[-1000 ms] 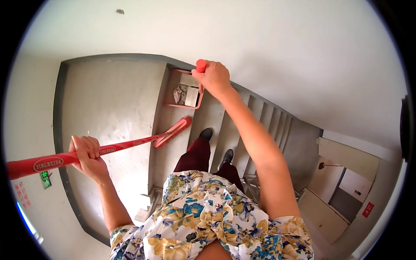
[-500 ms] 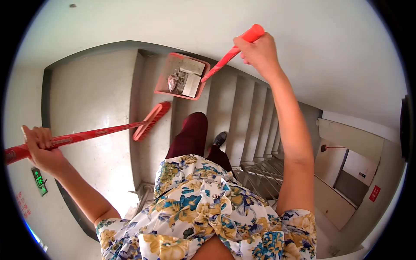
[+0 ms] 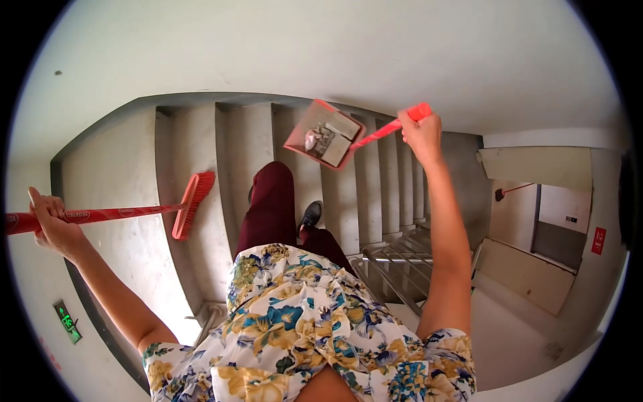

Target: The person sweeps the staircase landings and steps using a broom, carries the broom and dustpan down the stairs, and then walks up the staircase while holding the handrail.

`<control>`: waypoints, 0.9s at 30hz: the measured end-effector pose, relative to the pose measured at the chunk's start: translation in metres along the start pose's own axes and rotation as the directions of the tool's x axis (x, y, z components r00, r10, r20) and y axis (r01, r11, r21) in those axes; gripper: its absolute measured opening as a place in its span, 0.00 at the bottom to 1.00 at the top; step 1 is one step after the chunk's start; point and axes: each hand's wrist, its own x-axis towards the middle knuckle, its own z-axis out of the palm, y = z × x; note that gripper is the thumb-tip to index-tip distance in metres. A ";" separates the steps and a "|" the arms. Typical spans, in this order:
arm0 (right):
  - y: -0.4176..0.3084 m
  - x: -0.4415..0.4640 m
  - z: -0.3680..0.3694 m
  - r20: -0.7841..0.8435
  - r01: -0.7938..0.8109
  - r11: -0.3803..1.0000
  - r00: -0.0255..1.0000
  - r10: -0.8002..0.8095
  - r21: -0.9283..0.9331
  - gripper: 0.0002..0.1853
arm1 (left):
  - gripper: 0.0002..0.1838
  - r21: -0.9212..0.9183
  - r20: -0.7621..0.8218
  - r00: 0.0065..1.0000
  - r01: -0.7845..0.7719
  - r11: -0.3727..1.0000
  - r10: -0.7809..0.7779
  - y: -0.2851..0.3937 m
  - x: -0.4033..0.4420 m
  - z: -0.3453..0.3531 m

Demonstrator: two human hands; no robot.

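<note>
My left hand (image 3: 55, 224) is closed round the red handle of a broom (image 3: 193, 205). The broom's red bristle head hangs over the stairs at left, by the edge of a step; whether it touches cannot be made out. My right hand (image 3: 420, 134) grips the top of the red handle of a long-handled dustpan (image 3: 316, 144). The pan is pinkish red, with pale flat pieces, grey debris and a crumpled wrapper inside. It is over the steps near the wall, ahead of my knee.
Grey concrete stairs (image 3: 251, 144) run from left to right below me. A metal railing (image 3: 395, 271) stands at lower right, beyond it a lower landing (image 3: 512, 342). A green exit sign (image 3: 67, 321) and a red floor sign (image 3: 598, 240) are on the walls.
I have moved along the stairs, and more steps show at left. The dustpan has shifted right and slightly down in view, my right hand lower. The broom head has moved left.
</note>
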 end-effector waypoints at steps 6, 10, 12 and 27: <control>0.085 -0.022 -0.029 -0.153 -0.127 0.992 0.981 0.121 -0.026 0.13 | 0.21 0.036 -0.043 0.998 0.048 0.998 -0.046 -0.019 0.000 -0.005; 0.153 -0.044 -0.061 -0.255 -0.247 0.966 0.932 0.258 0.074 0.11 | 0.21 0.090 -0.040 0.997 0.064 0.994 -0.061 -0.023 -0.002 -0.014; 0.178 -0.062 -0.080 -0.306 -0.323 0.946 0.900 0.312 0.016 0.10 | 0.21 0.082 -0.014 0.998 0.070 0.994 -0.069 -0.023 -0.003 -0.018; 0.286 -0.145 -0.165 -0.420 -0.363 0.930 0.853 0.310 -0.049 0.05 | 0.18 0.152 0.113 0.989 0.081 0.985 -0.099 -0.019 -0.025 0.004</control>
